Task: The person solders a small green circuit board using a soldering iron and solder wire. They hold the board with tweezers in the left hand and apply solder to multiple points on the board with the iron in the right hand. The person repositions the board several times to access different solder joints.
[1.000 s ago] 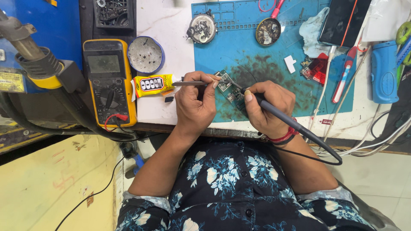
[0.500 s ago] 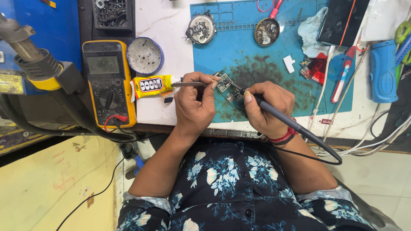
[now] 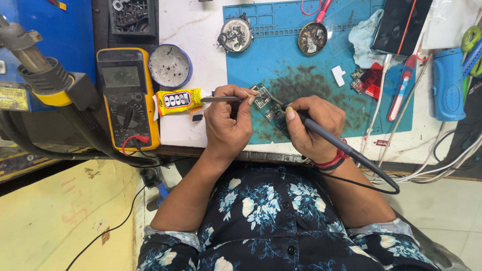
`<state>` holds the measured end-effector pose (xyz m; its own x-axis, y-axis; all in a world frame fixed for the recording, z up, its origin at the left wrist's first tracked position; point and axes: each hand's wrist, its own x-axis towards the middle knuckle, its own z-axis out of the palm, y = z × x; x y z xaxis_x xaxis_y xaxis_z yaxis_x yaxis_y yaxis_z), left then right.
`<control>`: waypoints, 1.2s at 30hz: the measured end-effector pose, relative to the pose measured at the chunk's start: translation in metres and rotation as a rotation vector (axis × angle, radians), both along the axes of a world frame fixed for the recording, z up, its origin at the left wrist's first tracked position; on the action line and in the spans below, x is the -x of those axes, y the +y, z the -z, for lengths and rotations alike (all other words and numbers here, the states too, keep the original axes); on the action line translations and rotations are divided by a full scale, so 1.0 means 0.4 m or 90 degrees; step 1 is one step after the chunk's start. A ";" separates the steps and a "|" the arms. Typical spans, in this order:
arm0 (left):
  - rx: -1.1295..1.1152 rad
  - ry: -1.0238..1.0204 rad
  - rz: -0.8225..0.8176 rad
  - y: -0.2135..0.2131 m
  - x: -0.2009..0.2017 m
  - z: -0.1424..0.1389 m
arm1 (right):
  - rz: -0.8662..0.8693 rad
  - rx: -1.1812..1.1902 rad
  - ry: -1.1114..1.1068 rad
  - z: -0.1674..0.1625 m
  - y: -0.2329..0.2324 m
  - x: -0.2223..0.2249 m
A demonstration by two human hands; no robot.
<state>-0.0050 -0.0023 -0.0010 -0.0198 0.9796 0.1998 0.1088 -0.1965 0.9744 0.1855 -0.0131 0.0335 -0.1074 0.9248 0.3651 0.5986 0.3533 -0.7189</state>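
1. Shifted hardly at all since the earlier frames: both hands kept over the same spot at frame centre.
2. Left hand clenched on tweezers, tips touching the circuit board.
3. Right hand grasped the soldering iron, tip on the board.
4. Board lay on the blue mat, centre of frame.
5. Left of centre: glue tube, yellow multimeter.
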 end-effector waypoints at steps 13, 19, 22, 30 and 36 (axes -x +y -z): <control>0.010 -0.006 0.001 0.000 -0.001 0.005 | -0.005 -0.002 -0.003 0.003 0.000 -0.004; -0.002 -0.014 0.013 0.002 -0.001 0.004 | -0.009 -0.002 0.004 0.004 0.000 -0.004; 0.002 -0.005 0.018 0.002 0.001 0.002 | -0.004 0.001 0.004 0.005 0.001 -0.003; 0.015 0.037 0.003 0.004 -0.001 -0.007 | -0.010 -0.005 -0.004 0.001 0.002 -0.002; -0.008 0.029 0.018 0.005 0.001 -0.004 | -0.020 -0.016 0.004 0.006 0.002 -0.002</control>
